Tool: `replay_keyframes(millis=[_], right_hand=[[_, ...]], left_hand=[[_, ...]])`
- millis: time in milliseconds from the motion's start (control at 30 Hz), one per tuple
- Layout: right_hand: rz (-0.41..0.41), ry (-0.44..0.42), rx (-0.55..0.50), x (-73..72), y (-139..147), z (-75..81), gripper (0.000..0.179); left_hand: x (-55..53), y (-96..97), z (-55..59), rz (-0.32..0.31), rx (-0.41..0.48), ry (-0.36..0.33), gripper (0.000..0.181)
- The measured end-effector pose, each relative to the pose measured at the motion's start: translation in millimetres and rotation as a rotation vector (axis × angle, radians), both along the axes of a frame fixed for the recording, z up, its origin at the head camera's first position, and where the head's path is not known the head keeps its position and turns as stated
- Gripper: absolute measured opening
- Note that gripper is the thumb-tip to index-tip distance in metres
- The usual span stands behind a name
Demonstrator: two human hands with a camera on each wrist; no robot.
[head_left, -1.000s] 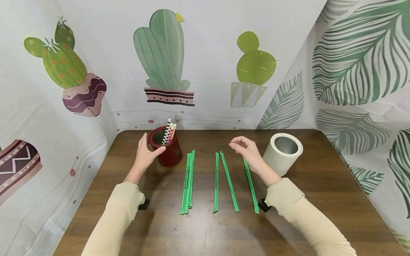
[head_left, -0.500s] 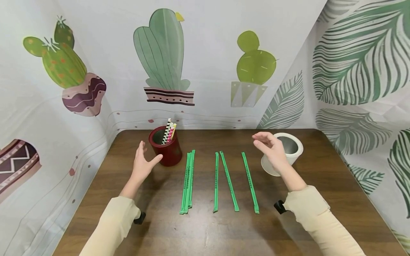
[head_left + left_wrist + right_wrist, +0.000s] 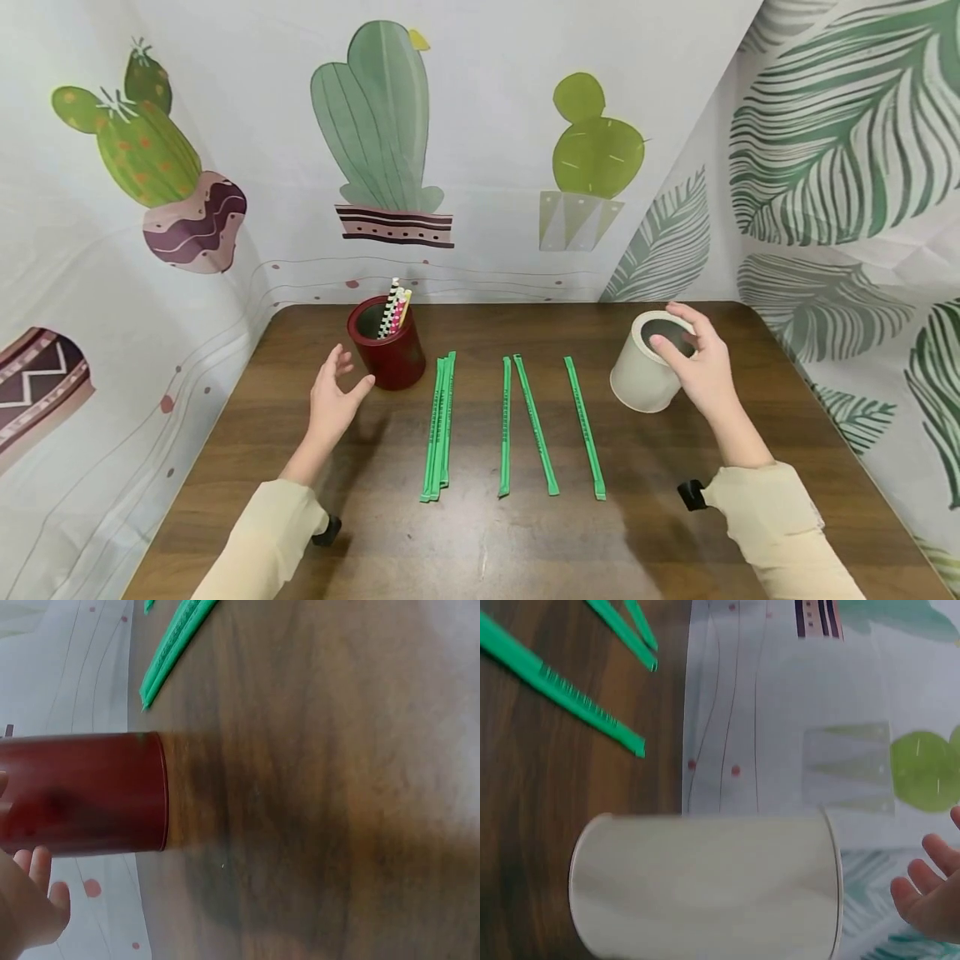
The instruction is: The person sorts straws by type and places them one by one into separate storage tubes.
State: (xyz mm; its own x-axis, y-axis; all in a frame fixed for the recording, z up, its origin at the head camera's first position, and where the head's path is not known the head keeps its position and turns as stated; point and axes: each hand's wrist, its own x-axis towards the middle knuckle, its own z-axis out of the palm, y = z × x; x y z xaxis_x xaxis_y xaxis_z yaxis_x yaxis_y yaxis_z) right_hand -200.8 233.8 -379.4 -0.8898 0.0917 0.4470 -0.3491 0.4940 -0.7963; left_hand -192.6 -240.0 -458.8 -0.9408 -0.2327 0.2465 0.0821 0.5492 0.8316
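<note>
My left hand (image 3: pixel 337 396), fingers spread and relaxed, is beside a dark red can (image 3: pixel 397 358) and holds nothing. Several thin patterned sticks (image 3: pixel 393 312) stand in that can, black-and-white, pink and yellow ones among them. At the right, my right hand (image 3: pixel 705 362) is at the rim of a white can (image 3: pixel 641 379), its fingers loosely bent and its thumb over the opening. In the right wrist view the fingers (image 3: pixel 922 877) appear apart from the white can. Between the cans lie long slim green packets: a bunch (image 3: pixel 438 429) on the left and single ones.
Three separate green packets lie on the brown wooden table (image 3: pixel 480 550): one straight (image 3: pixel 506 425), one slanted (image 3: pixel 536 425) and one (image 3: pixel 585 429) closer to the white can. Behind the table hangs a cloth (image 3: pixel 495 150) printed with cacti and leaves.
My right hand has moved right, from above the rightmost green packet to the white can's rim. My left hand has drawn back from the red can toward the person.
</note>
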Motion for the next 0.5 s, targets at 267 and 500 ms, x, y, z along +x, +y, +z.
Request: replay_keyframes(millis=[267, 500], right_hand=[[-0.101, -0.020, 0.051, 3.9, 24.6, -8.9, 0.056], [-0.007, -0.188, 0.022, 1.0, 40.0, -25.2, 0.080]], left_hand=[[5.2, 9.6, -6.3, -0.057, 0.032, -0.058, 0.068], [6.5, 17.1, -10.7, -0.117, 0.009, -0.104, 0.056]])
